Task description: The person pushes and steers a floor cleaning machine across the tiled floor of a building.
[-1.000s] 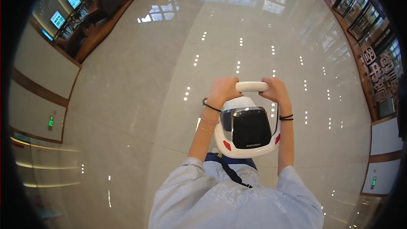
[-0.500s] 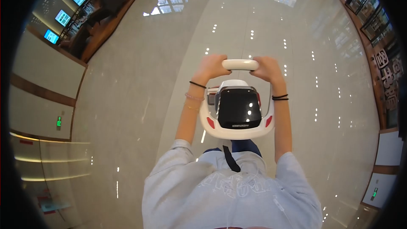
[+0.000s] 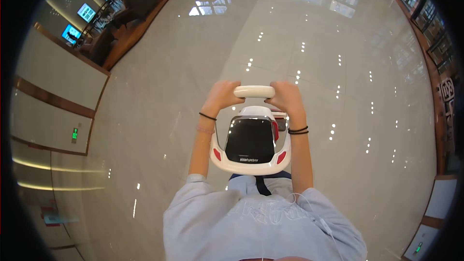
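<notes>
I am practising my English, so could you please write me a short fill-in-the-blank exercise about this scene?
The left hand and the right hand hold a bar, whose colour is ____.
The right arm wears ____ black bands.
The small patches at the two near corners of the frame are ____.
Missing words: white; two; red.

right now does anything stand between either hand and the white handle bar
Nothing visible does: the left hand and the right hand are both closed on the ends of the white handle bar. Just beyond, the glossy floor shows reflected lights.
</notes>
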`<act>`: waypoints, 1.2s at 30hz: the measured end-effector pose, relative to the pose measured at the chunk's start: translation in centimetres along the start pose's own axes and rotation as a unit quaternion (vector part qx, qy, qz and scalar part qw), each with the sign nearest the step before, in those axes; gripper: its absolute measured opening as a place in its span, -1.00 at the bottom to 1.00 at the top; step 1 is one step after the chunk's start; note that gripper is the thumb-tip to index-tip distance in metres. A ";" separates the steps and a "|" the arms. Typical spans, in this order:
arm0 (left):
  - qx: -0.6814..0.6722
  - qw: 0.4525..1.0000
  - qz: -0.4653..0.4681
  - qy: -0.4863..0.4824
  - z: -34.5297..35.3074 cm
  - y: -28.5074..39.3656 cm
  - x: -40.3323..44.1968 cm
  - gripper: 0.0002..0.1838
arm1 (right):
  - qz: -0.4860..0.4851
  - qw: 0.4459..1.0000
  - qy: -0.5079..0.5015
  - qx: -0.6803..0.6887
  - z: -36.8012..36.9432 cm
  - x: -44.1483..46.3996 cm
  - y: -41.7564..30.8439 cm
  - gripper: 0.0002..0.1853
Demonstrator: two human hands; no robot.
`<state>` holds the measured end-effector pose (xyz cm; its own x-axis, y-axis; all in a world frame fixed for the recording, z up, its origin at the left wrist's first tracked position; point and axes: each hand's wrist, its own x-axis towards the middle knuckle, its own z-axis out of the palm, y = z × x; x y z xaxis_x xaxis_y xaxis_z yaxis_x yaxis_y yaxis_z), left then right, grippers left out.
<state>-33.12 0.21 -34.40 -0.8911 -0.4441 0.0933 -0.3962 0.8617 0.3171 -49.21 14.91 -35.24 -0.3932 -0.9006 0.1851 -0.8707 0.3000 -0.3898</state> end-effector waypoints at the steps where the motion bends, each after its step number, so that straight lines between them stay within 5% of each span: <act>1: 0.002 1.000 0.007 0.013 -0.1 0.4 -0.1 -0.66 | -0.002 1.000 -0.006 -0.001 -0.6 -0.2 0.0 -0.74; 16: 0.036 0.992 -0.119 0.025 -0.4 2.7 -4.4 -0.68 | -0.086 0.996 -0.019 0.029 -1.0 0.1 -0.8 -0.83; 36: -0.020 0.990 -0.125 0.065 -0.2 2.0 -0.9 -0.72 | -0.071 0.994 -0.047 0.061 -1.2 4.0 1.1 -0.80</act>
<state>-33.06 2.26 -33.68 -0.7298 -0.6718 0.1269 -0.5891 0.7121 0.3819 -52.10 12.04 -33.88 -0.2337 -0.9585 0.1632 -0.8709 0.1318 -0.4735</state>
